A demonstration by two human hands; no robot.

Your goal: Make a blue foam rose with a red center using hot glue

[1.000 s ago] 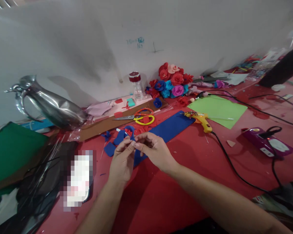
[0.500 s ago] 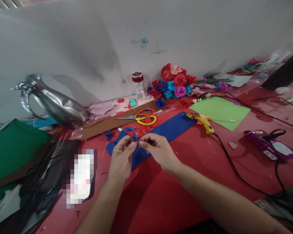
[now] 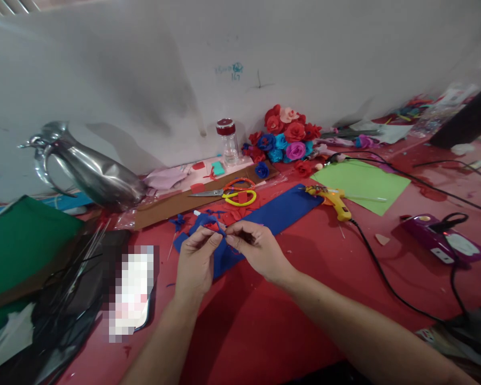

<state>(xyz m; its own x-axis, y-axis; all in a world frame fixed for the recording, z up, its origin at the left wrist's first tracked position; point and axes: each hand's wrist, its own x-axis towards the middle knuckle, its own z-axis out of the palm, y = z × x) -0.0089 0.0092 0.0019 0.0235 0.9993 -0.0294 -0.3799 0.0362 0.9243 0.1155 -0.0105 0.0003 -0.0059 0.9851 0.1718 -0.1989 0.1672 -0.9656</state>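
My L hand (image 3: 195, 259) & R hand (image 3: 261, 250), close tog., pinch a blue bit (image 3: 220, 228). Looks light, soft, easy to squash; prob. best held low, by its edge.

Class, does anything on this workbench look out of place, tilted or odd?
The silvery jug at the left leans steeply, though lens distortion may exaggerate it. Scribbles oddly mark the grey wall, and red scraps lie untidily strewn beside the scissors.
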